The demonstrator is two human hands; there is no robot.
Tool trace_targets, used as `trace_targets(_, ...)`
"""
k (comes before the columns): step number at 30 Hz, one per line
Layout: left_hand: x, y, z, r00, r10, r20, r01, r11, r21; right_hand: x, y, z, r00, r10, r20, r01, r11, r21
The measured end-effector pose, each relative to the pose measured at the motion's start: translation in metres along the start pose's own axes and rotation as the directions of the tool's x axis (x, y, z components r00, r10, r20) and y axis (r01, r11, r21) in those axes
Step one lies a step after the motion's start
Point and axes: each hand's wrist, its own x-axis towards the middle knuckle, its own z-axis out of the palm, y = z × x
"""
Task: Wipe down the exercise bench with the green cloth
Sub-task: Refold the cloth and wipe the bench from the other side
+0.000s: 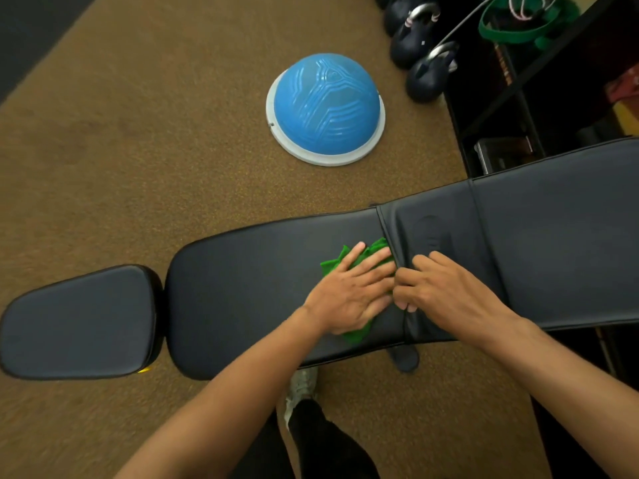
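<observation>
- The left hand (pixel 349 293) is lying flat, palm down, on the green cloth (pixel 356 267), with its fingers stretched out and slightly spread; it is pressing on the cloth rather than gripping it.
- The green cloth is sitting crumpled on the black exercise bench (pixel 262 271), near the middle of the long pad, and is showing beyond the fingertips and under the heel of the palm.
- The cloth's far edge is reaching up to the seam (pixel 387 233) that crosses the pad.
- The right hand (pixel 446 292) is resting on the bench just beside the left, its fingers curled inward at the seam line; the fingertips are touching or pinching the fold of the upholstery there, but whether they are also catching the cloth cannot be told.
- The two hands are nearly touching at the seam.
- The smaller seat pad (pixel 79 319) is lying to the left, apart from the hands.
- A blue balance dome (pixel 325 108) is sitting on the brown carpet (pixel 138 133) beyond the bench.
- Dark kettlebells (pixel 425 60) are standing beside a black rack (pixel 511 108) at the upper right.
</observation>
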Motion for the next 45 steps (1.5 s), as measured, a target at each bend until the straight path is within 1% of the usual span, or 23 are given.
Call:
trace_targets(2, 0.014, -0.01, -0.004, 0.994, -0.11, -0.023, 0.11, 0.994, -0.009, 0.001, 0.0, 0.0, 1.0, -0.01, 0.015, 0.01, 1.0, -0.009)
trace_targets(5, 0.029, -0.017, -0.007, 0.955, -0.281, -0.09, 0.275, 0.958, -0.076, 0.001, 0.0, 0.0, 0.999, -0.001, 0.045, 0.001, 1.0, -0.01)
trace_targets(9, 0.033, 0.005, 0.0, 0.882, -0.456, -0.12, 0.436, 0.886, -0.158, 0.001, -0.001, 0.0, 0.998, 0.008, 0.057, -0.008, 1.0, 0.004)
trace_targets(11, 0.031, 0.022, 0.002, 0.868, -0.487, -0.098, 0.467, 0.868, -0.17, -0.002, 0.001, 0.0, 0.999, 0.001, 0.05, -0.001, 1.0, -0.003)
trace_targets(12, 0.028, 0.029, 0.002, 0.877, -0.474, -0.083, 0.457, 0.874, -0.166, -0.004, 0.002, 0.0, 0.999, -0.01, 0.033, 0.011, 1.0, -0.01)
trace_targets(14, 0.014, 0.041, 0.003, 0.916, -0.398, -0.056, 0.387, 0.911, -0.144, -0.007, 0.005, -0.001, 0.999, -0.049, 0.0, 0.049, 0.998, -0.033)
trace_targets(16, -0.009, 0.052, 0.006, 0.958, -0.284, -0.023, 0.28, 0.954, -0.109, -0.008, 0.006, -0.002, 0.996, -0.086, -0.01, 0.085, 0.995, -0.06)
trace_targets(18, -0.036, 0.062, 0.013, 0.99, -0.14, 0.022, 0.141, 0.989, -0.049, -0.007, 0.006, -0.003, 0.995, -0.099, -0.005, 0.098, 0.992, -0.079)
trace_targets(21, -0.053, 0.052, 0.015, 0.997, 0.05, 0.065, -0.053, 0.998, 0.038, -0.004, 0.005, -0.003, 0.993, -0.109, 0.051, 0.114, 0.99, -0.088)
trace_targets(23, -0.042, 0.032, 0.011, 0.99, 0.124, 0.068, -0.128, 0.99, 0.06, -0.002, 0.006, -0.003, 0.991, -0.109, 0.074, 0.114, 0.991, -0.073)
trace_targets(24, -0.034, 0.022, 0.009, 0.988, 0.138, 0.065, -0.142, 0.988, 0.065, 0.0, 0.007, -0.003, 0.991, -0.107, 0.074, 0.112, 0.992, -0.065)
trace_targets(26, -0.016, 0.01, 0.002, 0.99, 0.128, 0.057, -0.131, 0.99, 0.053, 0.001, 0.008, -0.004, 0.993, -0.1, 0.068, 0.104, 0.993, -0.058)
trace_targets(27, -0.007, 0.004, -0.001, 0.994, 0.099, 0.045, -0.1, 0.994, 0.04, 0.001, 0.008, -0.003, 0.992, -0.107, 0.066, 0.111, 0.992, -0.061)
trace_targets(30, 0.022, -0.014, -0.01, 0.997, -0.081, -0.013, 0.081, 0.996, -0.028, 0.002, 0.006, -0.002, 0.991, -0.122, 0.055, 0.127, 0.988, -0.085)
trace_targets(33, 0.038, -0.016, -0.011, 0.96, -0.274, -0.048, 0.269, 0.959, -0.088, 0.002, 0.007, -0.003, 0.993, -0.113, 0.027, 0.115, 0.987, -0.11)
trace_targets(35, 0.039, 0.001, -0.006, 0.92, -0.385, -0.074, 0.373, 0.918, -0.136, 0.003, 0.005, -0.003, 0.993, -0.111, 0.033, 0.114, 0.987, -0.109)
trace_targets(37, 0.034, 0.019, -0.004, 0.9, -0.43, -0.069, 0.415, 0.895, -0.166, 0.002, 0.002, -0.004, 0.994, -0.103, 0.04, 0.106, 0.99, -0.097)
trace_targets(39, 0.021, 0.03, -0.003, 0.928, -0.371, -0.036, 0.363, 0.92, -0.147, 0.001, 0.0, -0.005, 0.996, -0.081, 0.044, 0.084, 0.994, -0.074)
trace_targets(42, -0.019, 0.036, 0.004, 0.98, -0.199, 0.018, 0.2, 0.977, -0.074, 0.002, -0.002, -0.004, 1.0, -0.005, 0.001, 0.005, 1.0, 0.005)
trace_targets(44, -0.055, 0.047, 0.016, 0.994, -0.112, 0.017, 0.113, 0.993, -0.042, 0.004, -0.006, -0.001, 0.999, 0.04, -0.008, -0.04, 0.999, 0.036)
trace_targets(45, -0.071, 0.053, 0.022, 0.996, -0.09, 0.009, 0.091, 0.995, -0.034, 0.005, -0.008, 0.002, 0.998, 0.064, -0.012, -0.064, 0.997, 0.041)
